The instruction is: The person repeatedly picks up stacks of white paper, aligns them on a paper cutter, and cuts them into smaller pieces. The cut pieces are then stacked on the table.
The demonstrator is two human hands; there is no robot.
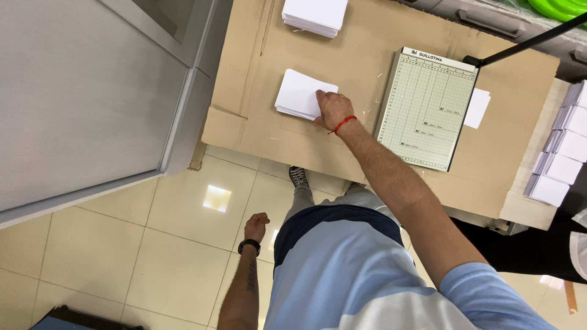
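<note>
My right hand (333,109), with a red cord at the wrist, rests on the near right corner of a small stack of white cut sheets (299,93) lying on a cardboard-covered table (361,49). My left hand (256,227), a black watch on its wrist, hangs at my side over the tiled floor with the fingers loosely curled and nothing in it. A pale green guillotine paper cutter (427,109) lies to the right of the stack, its black lever arm (532,40) raised.
A second stack of white sheets (315,15) lies at the table's far edge. A single white sheet (477,108) pokes out from the cutter's right side. Bundles of white paper (565,146) are lined up at the right. A grey cabinet (85,98) stands on the left.
</note>
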